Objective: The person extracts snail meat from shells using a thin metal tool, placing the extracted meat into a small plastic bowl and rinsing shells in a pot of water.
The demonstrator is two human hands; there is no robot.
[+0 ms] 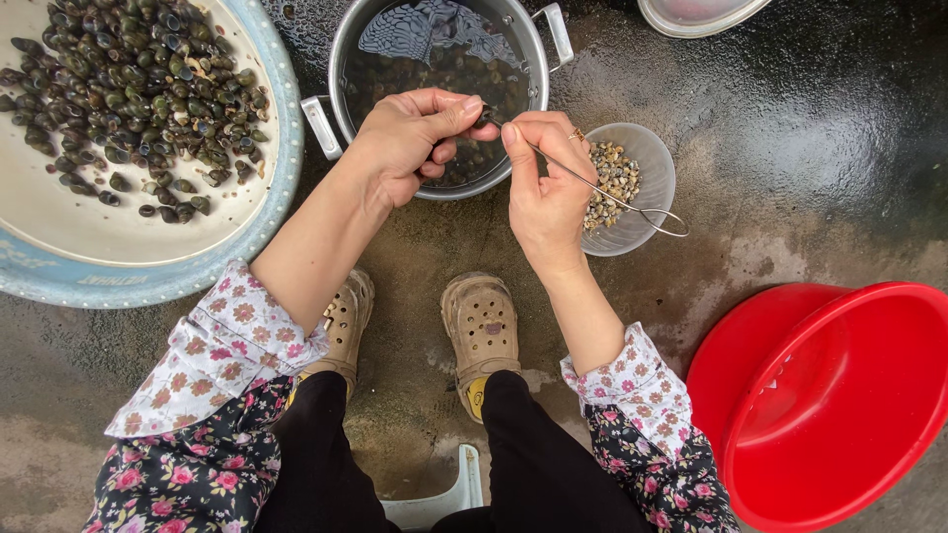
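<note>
Snail (487,117), small and dark, sat pinched between the thumb and forefinger of the left hand (405,143), held above the near rim of the steel pot; going from the left, a wide blue-rimmed basin (259,229) lay at the far left of the wet concrete floor (790,128), heaped with dark green-brown snails (138,89); next to it, touching or nearly so, stood the steel pot (341,59) with two handles, water and more shells inside it; the left hand's fingers were curled tight around the one snail, partly covering the pot's front edge; the right hand (543,188) met it just beside, fingers closed narrowly on a thin metal pin (612,197), whose tip reached the snail and whose looped end stuck out over a small clear bowl (660,163); that bowl, just right of the pot, held a pile of pale bits (612,183), partly hidden by the right hand; a white rim (691,18) showed at the top edge; a red plastic basin (829,405) leaned at the far right, well apart; below the hands, two tan clogs (482,331) rested on the floor, between the floral sleeves.
</note>
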